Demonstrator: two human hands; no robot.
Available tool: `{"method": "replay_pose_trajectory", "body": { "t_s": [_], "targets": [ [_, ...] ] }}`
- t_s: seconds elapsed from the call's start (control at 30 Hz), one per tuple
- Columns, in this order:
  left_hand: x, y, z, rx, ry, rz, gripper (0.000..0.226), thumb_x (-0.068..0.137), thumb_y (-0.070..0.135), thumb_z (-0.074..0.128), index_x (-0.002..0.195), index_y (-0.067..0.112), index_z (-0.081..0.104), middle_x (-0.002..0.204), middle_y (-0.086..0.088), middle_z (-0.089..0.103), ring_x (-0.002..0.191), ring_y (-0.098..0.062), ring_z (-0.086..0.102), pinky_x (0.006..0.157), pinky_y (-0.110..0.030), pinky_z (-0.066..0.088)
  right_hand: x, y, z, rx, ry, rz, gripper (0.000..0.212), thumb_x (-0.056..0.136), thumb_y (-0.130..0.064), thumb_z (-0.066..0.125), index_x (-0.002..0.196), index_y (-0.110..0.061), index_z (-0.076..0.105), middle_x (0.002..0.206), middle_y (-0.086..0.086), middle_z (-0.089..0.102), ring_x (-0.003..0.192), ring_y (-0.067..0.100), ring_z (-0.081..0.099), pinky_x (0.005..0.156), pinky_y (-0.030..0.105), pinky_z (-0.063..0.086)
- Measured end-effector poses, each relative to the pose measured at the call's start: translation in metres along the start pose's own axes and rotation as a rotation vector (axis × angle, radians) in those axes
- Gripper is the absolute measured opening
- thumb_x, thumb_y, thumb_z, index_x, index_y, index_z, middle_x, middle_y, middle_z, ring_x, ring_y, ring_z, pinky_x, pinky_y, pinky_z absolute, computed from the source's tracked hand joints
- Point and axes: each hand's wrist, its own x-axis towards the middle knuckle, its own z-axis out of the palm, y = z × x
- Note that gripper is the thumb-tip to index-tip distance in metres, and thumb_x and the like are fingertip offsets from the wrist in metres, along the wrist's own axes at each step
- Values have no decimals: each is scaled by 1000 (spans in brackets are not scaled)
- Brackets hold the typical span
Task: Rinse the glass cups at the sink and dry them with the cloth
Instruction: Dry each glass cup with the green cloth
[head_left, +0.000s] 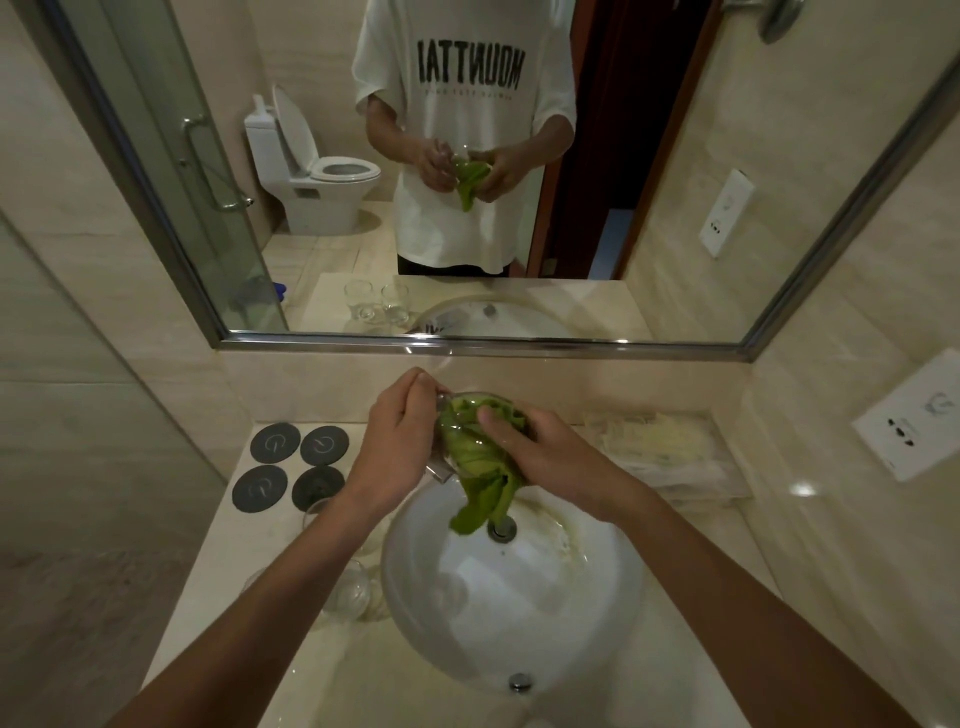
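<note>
Above the white sink basin (571, 613) my left hand (397, 447) grips a clear glass cup (452, 431) by its side. A green cloth (483, 473) is stuffed into the cup and hangs down toward the drain (501, 530). My right hand (540, 447) holds the cloth, its thumb pressing it at the cup's mouth. Two more glass cups (348, 592) stand on the counter left of the basin, partly hidden by my left forearm.
Several dark round coasters (291, 467) lie at the back left of the counter. Wrapped toiletry packets (660, 447) sit at the back right. A mirror (467, 156) fills the wall ahead, and a wall socket (914, 421) is on the right.
</note>
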Motion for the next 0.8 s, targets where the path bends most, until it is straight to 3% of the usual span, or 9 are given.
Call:
{"method": "replay_pose_trajectory", "body": {
  "t_s": [0.17,0.3,0.37,0.47,0.53,0.6,0.7,0.8],
  "targets": [
    [-9,-2,2,-41,-50,94,36,107,14,33,81,5,54,67,-13,55,60,-12,51,55,-26,46,0,-3,5,-22,84,19,54,84,-67,57,111,-21,67,100,5,74,90,19,74,81,43,62],
    [-12,0,4,-64,-52,186,34,107,12,33,82,6,56,71,-16,55,62,-14,51,57,-26,45,1,-3,11,251,100,153,30,92,-44,66,112,-23,66,103,3,75,93,19,74,74,35,60],
    [-12,-1,4,-67,-47,224,34,106,14,33,85,5,57,73,-12,57,64,-16,52,60,-25,46,1,-2,11,430,68,222,30,91,-27,71,119,-20,65,109,7,74,99,22,72,79,36,59],
    [-11,-2,3,-51,-44,252,34,104,16,33,86,4,58,73,-10,56,64,-16,51,60,-24,45,2,2,10,427,24,168,38,89,-8,70,126,-14,60,118,13,70,108,26,69,89,39,58],
    [-9,-3,2,-60,-41,247,33,104,16,33,87,4,58,73,-12,56,63,-18,50,58,-26,44,-1,1,8,414,15,133,39,90,-11,71,127,-14,59,120,11,70,110,25,68,92,42,57],
    [-8,-3,0,-62,-33,252,33,104,16,33,87,5,58,73,-10,56,63,-19,50,58,-26,45,-5,-5,7,402,16,121,43,87,-30,72,125,-15,60,116,7,72,107,24,70,91,43,58],
    [-9,-2,0,-50,-39,291,31,104,12,33,86,5,58,73,-6,56,65,-7,51,62,-19,43,-6,-12,11,256,87,86,53,75,-52,70,114,-18,63,106,4,74,97,20,73,83,38,61],
    [-10,-3,1,-47,-46,313,32,104,14,33,87,5,58,70,-3,55,64,-6,50,61,-18,42,-4,-11,15,257,121,103,43,85,-47,70,111,-14,63,102,5,74,94,20,73,79,36,61]
  ]
}}
